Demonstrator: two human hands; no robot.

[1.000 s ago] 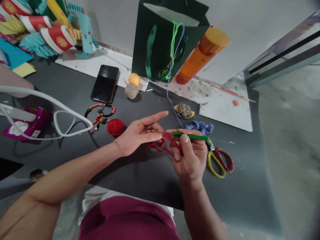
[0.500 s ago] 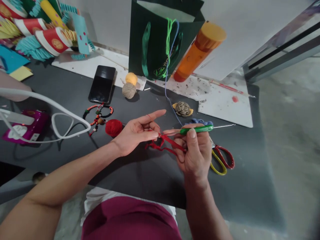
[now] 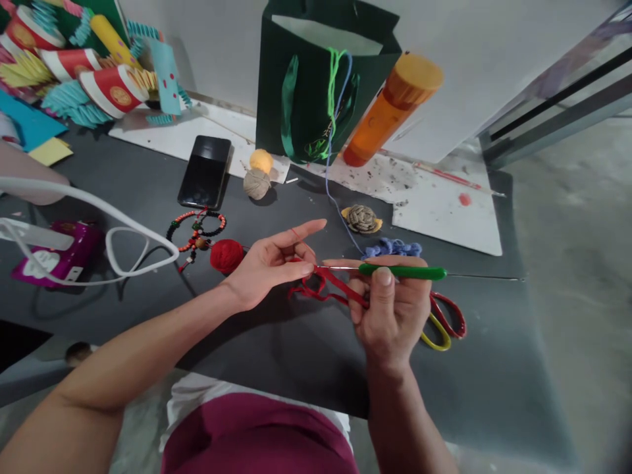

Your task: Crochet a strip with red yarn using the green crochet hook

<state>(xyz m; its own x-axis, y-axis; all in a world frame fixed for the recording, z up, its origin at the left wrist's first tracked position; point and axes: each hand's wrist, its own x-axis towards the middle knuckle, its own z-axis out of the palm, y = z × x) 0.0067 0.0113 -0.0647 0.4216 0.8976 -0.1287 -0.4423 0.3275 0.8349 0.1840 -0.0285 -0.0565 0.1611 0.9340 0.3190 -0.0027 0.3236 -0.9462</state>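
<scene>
My left hand (image 3: 274, 266) pinches the end of a narrow red crochet strip (image 3: 338, 283), its index finger stretched out with red yarn over it. My right hand (image 3: 390, 306) is closed on the green handle of a crochet hook (image 3: 412, 271); the hook's metal tip meets the strip at my left fingertips, and its other metal end points right. The strip runs to the fingers of my right hand, and a loose red length hangs below. A red yarn ball (image 3: 226, 256) lies beside my left wrist.
Scissors (image 3: 448, 316) lie right of my right hand, partly covered. Blue crochet (image 3: 392, 248) and a brown rosette (image 3: 362, 218) sit just beyond it. Farther back are a phone (image 3: 204, 172), small yarn balls (image 3: 257, 183), a green bag (image 3: 276, 85) and an orange bottle (image 3: 390, 112). White cables (image 3: 133, 227) arch at left.
The hook in my right hand has swung level, so more of its back metal end shows. My right hand has turned slightly and lowered, showing more blue crochet. My left hand has hardly moved.
</scene>
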